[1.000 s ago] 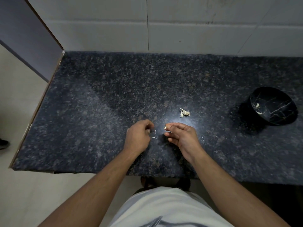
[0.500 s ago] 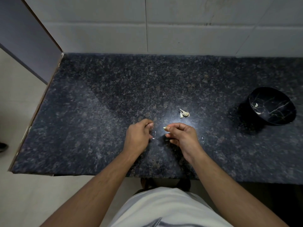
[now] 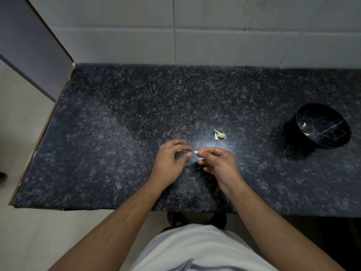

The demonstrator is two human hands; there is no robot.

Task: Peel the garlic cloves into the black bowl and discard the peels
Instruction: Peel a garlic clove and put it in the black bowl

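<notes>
Garlic clove (image 3: 196, 152): one, pale, pinched at its tip between thumb and forefinger of the right hand (image 3: 217, 163); remaining fingers of that hand curled under, above the surface.

Left hand (image 3: 169, 160): just beside the clove, fingertips (image 3: 189, 154) nearly meeting it; fingers loosely bent and motion-blurred; whether anything was held between them could not be told. A thin sliver, possibly peel, showed at its lower edge, too small to identify.

Garlic pile (image 3: 219, 135): small cluster of unpeeled cloves and papery skin, lying on the surface near and beyond the right hand.

Peel fleck (image 3: 241, 163): single pale scrap on the surface, just right of the right hand.

Black bowl (image 3: 323, 125): dark with light veining, standing on the surface well apart to the right, tilted toward the camera's view; two pale peeled cloves (image 3: 304, 125) lay inside it.

Surface (image 3: 109, 133): dark speckled granite, with a bright reflection between the hands and the garlic pile.

Wall (image 3: 214, 30): pale tiled, behind the surface.

Panel (image 3: 29, 45): grey upright board at the left end of the surface.

Floor (image 3: 19, 114): light tile, left of and below the surface.

Shirt (image 3: 195, 249): white, at the lower edge of view.
</notes>
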